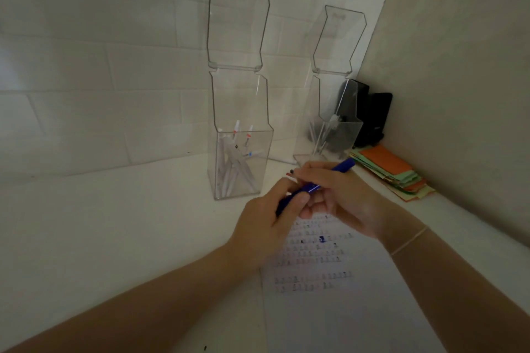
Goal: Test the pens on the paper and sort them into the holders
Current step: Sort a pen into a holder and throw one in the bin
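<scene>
A blue pen (341, 166) runs slantwise between both hands above the paper. My left hand (266, 223) grips its lower end, along with a few white pens whose tips (291, 178) stick out by the fingers. My right hand (341, 195) pinches the blue pen's upper part. The white paper (329, 295) lies under the hands with rows of small ink marks. A clear holder (241, 163) with its lid up stands behind, holding several white pens. A second clear holder (332, 135) stands to the right with a few pens inside.
A stack of orange and green paper slips (393, 172) lies at the right by the wall. Black objects (370, 114) stand in the corner behind the right holder. A white pen (282, 160) lies on the counter between the holders. A tiled wall runs behind.
</scene>
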The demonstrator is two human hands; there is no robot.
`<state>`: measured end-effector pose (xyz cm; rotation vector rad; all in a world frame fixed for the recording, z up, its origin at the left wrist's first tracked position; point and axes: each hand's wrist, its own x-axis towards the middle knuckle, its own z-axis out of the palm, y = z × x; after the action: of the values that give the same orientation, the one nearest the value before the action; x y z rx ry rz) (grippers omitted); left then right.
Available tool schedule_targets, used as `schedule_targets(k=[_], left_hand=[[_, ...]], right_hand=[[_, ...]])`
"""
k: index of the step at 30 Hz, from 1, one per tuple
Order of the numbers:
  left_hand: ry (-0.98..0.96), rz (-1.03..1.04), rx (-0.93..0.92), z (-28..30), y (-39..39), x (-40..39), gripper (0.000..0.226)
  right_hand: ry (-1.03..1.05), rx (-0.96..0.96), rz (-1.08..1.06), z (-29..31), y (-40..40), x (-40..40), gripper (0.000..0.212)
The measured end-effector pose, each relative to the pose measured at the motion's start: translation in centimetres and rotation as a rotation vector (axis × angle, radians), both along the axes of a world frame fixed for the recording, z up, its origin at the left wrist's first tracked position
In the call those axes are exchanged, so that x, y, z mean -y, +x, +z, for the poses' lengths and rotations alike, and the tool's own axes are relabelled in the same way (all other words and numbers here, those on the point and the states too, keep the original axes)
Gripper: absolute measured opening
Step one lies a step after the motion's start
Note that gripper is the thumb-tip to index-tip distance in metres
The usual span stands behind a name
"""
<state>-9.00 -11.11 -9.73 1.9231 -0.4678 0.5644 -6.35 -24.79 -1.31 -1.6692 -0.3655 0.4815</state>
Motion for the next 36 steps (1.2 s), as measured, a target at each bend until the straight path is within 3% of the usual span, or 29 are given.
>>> schedule_targets(k=[4,6,9,16,21,36], left_hand=[[0.141,0.049,0.009,-0.1,-0.1,-0.2,0.030],[0.229,0.137,-0.050,-0.1,-0.1,-0.3,0.037],[0.359,0.231,-0.100,-0.1,0.1,-0.3,0.028],[0.616,0.142,-0.073,-0.5,-0.5,0.1,0.031],[0.781,0.143,-0.063,-0.6,-0.5,0.6,0.041],[0.806,0.175,-0.041,-1.4,0.1,0.6,0.043]], right_hand=[[0.015,-0.023,-0.044,0.2,-0.8,1.8,0.032],[0.113,-0.087,-0.171,-0.2,-1.2,3.1,0.031],[0.253,-0.150,-0.303,-1.6,-2.5,5.1,0.023],[-0.005,-0.033,-0.470,-5.6,-5.4,6.6,0.016],[-0.078,0.097,-0.596,-7.5,-6.3,6.1,0.029],[-0.079,0.149,-0.490,-7.5,-6.2,5.3,0.022]])
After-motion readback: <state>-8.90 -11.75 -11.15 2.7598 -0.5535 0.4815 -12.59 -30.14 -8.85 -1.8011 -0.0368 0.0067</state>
